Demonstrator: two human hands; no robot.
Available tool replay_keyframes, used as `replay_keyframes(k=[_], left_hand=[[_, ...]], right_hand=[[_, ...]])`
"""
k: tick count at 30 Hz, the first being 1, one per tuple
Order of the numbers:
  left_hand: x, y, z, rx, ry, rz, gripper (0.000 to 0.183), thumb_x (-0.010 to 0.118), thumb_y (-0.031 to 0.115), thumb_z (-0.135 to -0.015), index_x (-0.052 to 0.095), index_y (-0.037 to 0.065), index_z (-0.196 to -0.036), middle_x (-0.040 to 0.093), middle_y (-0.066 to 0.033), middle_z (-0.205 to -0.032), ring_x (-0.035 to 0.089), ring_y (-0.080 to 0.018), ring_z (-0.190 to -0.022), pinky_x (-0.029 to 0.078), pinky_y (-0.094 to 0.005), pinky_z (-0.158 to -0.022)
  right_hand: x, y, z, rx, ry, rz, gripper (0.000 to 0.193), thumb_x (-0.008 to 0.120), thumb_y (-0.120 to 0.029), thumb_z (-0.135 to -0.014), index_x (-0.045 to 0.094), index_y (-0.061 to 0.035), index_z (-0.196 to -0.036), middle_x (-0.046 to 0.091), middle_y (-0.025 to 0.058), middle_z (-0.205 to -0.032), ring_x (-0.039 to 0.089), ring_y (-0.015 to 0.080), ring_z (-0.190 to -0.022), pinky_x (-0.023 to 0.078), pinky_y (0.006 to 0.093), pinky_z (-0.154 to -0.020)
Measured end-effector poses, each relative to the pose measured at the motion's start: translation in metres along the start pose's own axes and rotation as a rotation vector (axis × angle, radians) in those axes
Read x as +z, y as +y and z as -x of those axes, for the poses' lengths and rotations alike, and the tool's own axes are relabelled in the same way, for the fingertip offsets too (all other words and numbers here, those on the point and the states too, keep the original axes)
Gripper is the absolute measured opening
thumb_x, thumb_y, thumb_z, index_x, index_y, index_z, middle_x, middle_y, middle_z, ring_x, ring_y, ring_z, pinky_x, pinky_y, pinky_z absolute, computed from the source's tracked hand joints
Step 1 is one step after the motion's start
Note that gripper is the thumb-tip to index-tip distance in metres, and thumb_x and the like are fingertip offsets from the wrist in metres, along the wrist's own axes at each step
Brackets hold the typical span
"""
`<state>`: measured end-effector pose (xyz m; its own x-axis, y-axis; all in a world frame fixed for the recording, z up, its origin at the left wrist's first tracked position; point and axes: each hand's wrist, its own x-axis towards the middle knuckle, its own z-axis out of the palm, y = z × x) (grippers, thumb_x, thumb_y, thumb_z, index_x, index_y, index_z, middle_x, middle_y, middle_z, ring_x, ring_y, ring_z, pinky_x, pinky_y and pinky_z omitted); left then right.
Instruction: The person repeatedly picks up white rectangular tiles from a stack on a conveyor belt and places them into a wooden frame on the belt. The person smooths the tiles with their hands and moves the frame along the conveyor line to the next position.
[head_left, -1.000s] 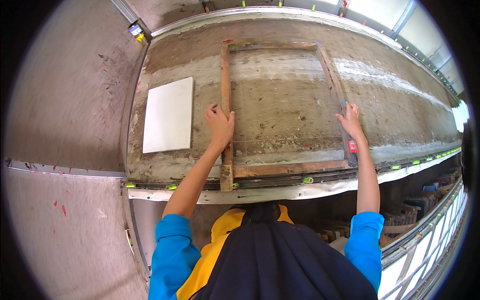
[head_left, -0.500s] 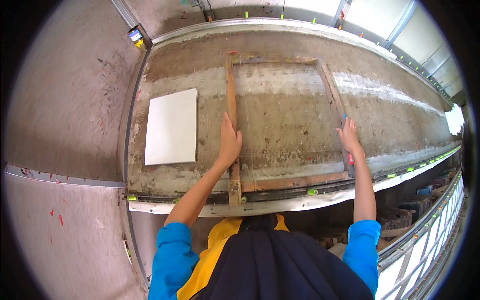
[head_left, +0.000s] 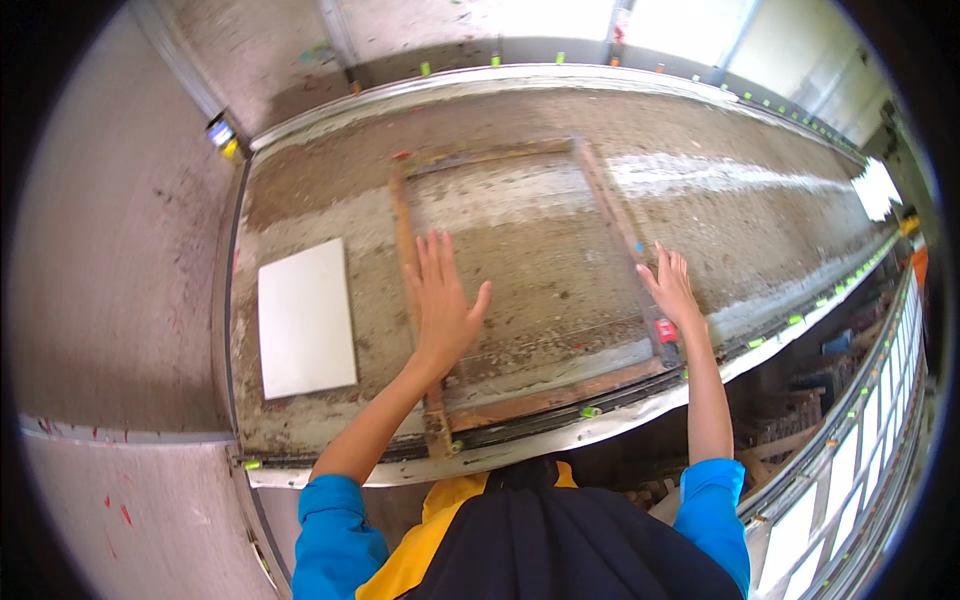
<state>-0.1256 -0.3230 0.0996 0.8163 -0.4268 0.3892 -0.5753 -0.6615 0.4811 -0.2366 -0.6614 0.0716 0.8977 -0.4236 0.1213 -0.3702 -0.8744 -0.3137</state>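
Two hands work a rusty square frame point(head_left: 520, 290) lying on the long dusty table point(head_left: 300, 180) at mid-picture. At left sits a white tile point(head_left: 305, 318). The left hand point(head_left: 442, 305), earlier gripping the frame's left bar, now rests flat, fingers spread wide. At right, the right hand point(head_left: 672, 287) stays open on the right bar, so the frame looks settled.

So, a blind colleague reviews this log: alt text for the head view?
A person's left hand and right hand rest flat on the side rails of a rectangular wooden frame lying on a long, dirty workbench. A white tile lies left of the frame.
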Motion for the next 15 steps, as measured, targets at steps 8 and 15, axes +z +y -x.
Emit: replay_keyframes(k=[8,15], left_hand=[[0.093,0.237,-0.062,0.491,-0.237,0.406,0.062,0.056,0.019,-0.085,0.026,0.007,-0.139,0.026,-0.0186,-0.142,0.018,-0.0364,-0.135,0.016,-0.0503,-0.109],[0.304,0.474,0.009,1.059,-0.366,0.558,0.043,0.057,0.013,-0.082,0.043,0.008,-0.123,0.043,-0.0127,-0.127,0.033,-0.0324,-0.128,0.026,-0.0549,-0.103]], right_hand=[[-0.116,0.127,0.103,0.252,0.496,-0.302,0.031,0.055,-0.016,-0.089,0.054,-0.0072,-0.119,0.054,0.0108,-0.096,0.052,0.0233,-0.09,0.042,0.0342,-0.082],[-0.057,0.356,0.243,0.915,1.249,-0.48,0.017,0.047,-0.004,-0.089,0.058,-0.0031,-0.102,0.062,0.0089,-0.082,0.057,0.0168,-0.069,0.048,0.029,-0.067]])
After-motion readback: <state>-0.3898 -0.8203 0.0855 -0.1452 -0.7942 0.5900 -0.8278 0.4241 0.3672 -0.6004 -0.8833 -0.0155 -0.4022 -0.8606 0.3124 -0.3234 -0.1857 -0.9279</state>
